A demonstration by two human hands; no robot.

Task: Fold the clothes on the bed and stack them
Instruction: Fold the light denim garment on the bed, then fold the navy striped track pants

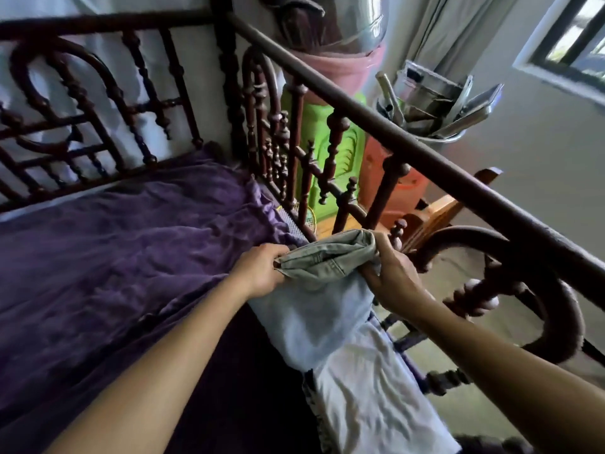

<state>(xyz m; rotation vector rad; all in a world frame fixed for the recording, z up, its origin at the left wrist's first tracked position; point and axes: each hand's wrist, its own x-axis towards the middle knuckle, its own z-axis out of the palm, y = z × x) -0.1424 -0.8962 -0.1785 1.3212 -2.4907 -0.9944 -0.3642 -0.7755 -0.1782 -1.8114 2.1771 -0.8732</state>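
At the right edge of the bed, just below the middle of the view, a folded grey-green garment [327, 257] sits between both grips. The left grip [262, 267] pinches its 9 o'clock end, fingers curled into the folds. The right grip [389, 273] is curled round its 3 o'clock end, fingers wrapped over the far corner. The garment is over a pale blue garment [311, 322]; I cannot tell whether it already rests on it or is held just clear. The blue piece in turn overlaps a white garment [370, 404] lying toward 6 o'clock, so the 3 form a row of layers along the bed's edge.

A rumpled purple sheet [131, 257] covers the mattress from 9 o'clock across to the stack. A dark carved headboard [98, 109] stands at 11 o'clock, and a side rail [393, 132] of the same wood runs from 12 o'clock down to 3 o'clock, just beside the clothes. Beyond the rail at 1 o'clock stand a green plastic chair [347, 152] and a metal pot [425, 106] of utensils. A window [573, 37] shows at 2 o'clock.
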